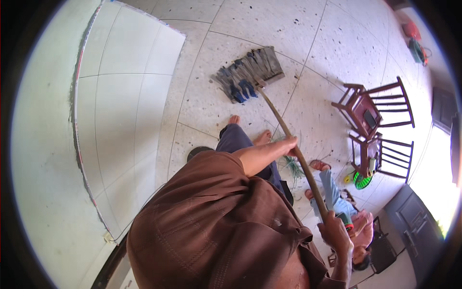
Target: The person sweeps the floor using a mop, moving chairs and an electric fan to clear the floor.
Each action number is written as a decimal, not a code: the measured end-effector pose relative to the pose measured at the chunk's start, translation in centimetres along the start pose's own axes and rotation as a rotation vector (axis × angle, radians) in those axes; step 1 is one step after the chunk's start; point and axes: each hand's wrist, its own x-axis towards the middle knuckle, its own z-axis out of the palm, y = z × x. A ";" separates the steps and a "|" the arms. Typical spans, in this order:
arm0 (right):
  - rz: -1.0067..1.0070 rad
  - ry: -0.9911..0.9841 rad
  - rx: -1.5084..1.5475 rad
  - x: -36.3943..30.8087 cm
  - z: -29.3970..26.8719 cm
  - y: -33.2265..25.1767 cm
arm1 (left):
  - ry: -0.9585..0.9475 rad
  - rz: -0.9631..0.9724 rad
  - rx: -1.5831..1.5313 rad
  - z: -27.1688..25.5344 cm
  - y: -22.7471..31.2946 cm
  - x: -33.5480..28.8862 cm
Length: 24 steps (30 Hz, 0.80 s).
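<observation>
A mop with a long wooden handle slants across the view from lower right to upper middle. Its head, made of grey and dark blue cloth strips, lies spread on the tiled floor beyond my bare feet. My left hand is closed round the middle of the handle. Farther up, near the handle's top end, my right hand grips it too. The arm on the left reaches across in front of my brown shirt.
Dark specks dot the tiled floor. Two wooden chairs stand at the right, near a green round object. A person in pink and light blue sits close on my right, beside greenish strands. A tiled wall runs along the left.
</observation>
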 end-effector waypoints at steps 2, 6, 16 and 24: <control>0.072 -0.032 -0.012 -2.9 0.4 0.7 | -0.028 -0.092 -0.089 2.7 -3.4 1.0; 0.168 -0.003 -0.019 -9.1 1.8 2.4 | -0.085 -0.315 -0.489 6.8 -6.3 -0.7; 0.391 0.114 -0.055 -25.4 -1.0 7.8 | -0.360 -0.351 -0.358 15.8 -6.3 -15.7; 0.209 0.368 0.167 -24.9 -0.1 11.4 | -0.415 -0.131 -0.219 16.7 4.7 -20.6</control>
